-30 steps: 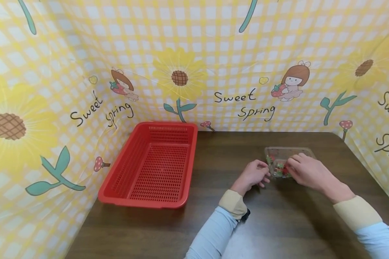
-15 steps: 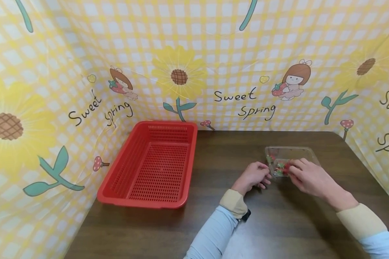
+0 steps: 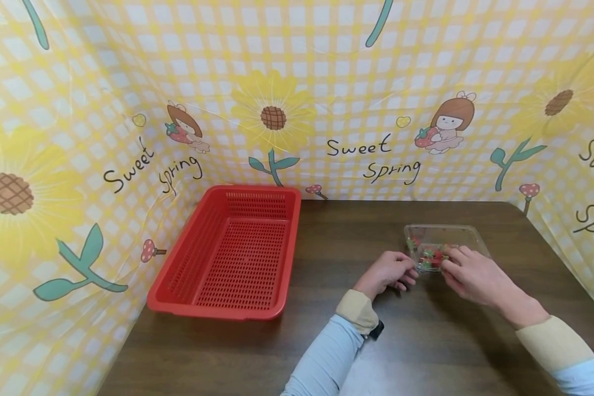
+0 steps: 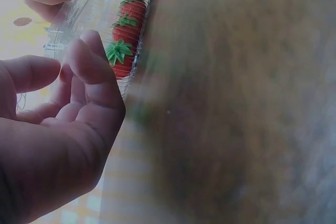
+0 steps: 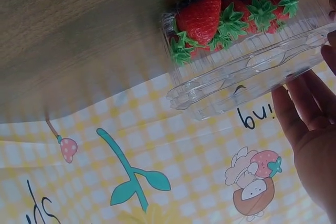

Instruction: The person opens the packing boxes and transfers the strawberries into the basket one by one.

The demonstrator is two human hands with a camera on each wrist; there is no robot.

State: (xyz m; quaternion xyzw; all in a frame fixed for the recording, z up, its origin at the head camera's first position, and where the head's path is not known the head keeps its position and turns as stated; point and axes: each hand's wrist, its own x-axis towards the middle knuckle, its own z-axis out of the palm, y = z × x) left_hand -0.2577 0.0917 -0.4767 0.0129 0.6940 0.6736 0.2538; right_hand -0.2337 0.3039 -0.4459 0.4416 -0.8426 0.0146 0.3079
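A clear plastic box [image 3: 475, 236] lies on the right half of the table, with several red strawberries [image 5: 199, 19] with green leafy tops inside. More of the strawberries [image 4: 126, 27] show through its wall in the left wrist view. My left hand [image 3: 388, 272] is at the box's near left corner, thumb and index finger pinching its edge. Farther right, my right hand [image 3: 480, 278] bends over the near rim and grips it between thumb and fingers. In the right wrist view, the box's rim [image 5: 252, 72] runs up to the right hand's fingers [image 5: 294, 95]. Both hands partly hide the box.
A red perforated plastic basket [image 3: 247, 264] stands on the left of the dark wooden table [image 3: 336, 231]. Behind and beside the table hangs a yellow checked cloth [image 3: 346, 82] printed with flowers.
My left hand has shifted slightly right, onto the corner of the box. The right hand has come a little nearer along the front rim. The basket has stayed put.
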